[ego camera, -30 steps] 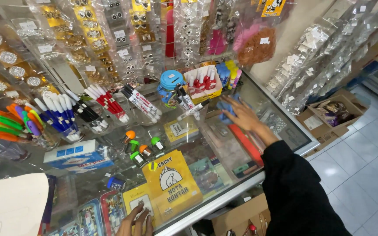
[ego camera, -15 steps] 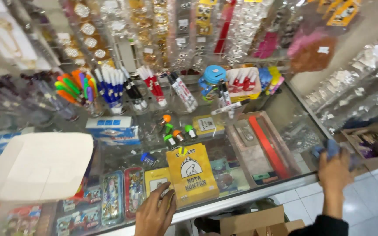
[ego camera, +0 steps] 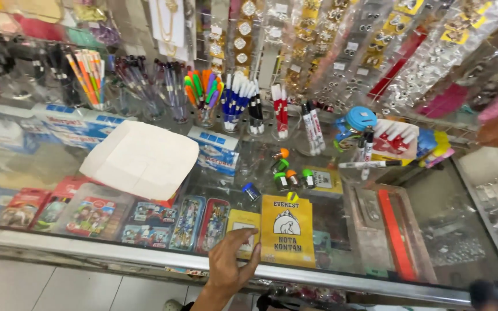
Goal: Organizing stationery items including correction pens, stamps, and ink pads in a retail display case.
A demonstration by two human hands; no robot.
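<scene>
My left hand (ego camera: 229, 266) reaches up from the bottom edge and lies flat on the glass counter (ego camera: 433, 190), holding nothing. Its fingertips touch the near edge of a small yellow booklet (ego camera: 242, 222). Just right of that lies a larger yellow receipt book (ego camera: 286, 230) with a bear picture. Of my right hand (ego camera: 491, 294) only a dark, blurred shape with a bluish patch shows in the bottom right corner. Its fingers cannot be made out.
A white folded paper (ego camera: 142, 158) lies on the glass at the left. Cups of coloured pens and markers (ego camera: 234, 101) line the back, with small correction bottles (ego camera: 289, 173) in front. Pencil cases (ego camera: 188, 222) show under the glass. Hanging packets fill the wall. A metal rail (ego camera: 116, 245) edges the counter.
My right hand has dropped from the counter's right side to the bottom right corner. My left hand has slid up onto the glass by the yellow booklets. The view swung left.
</scene>
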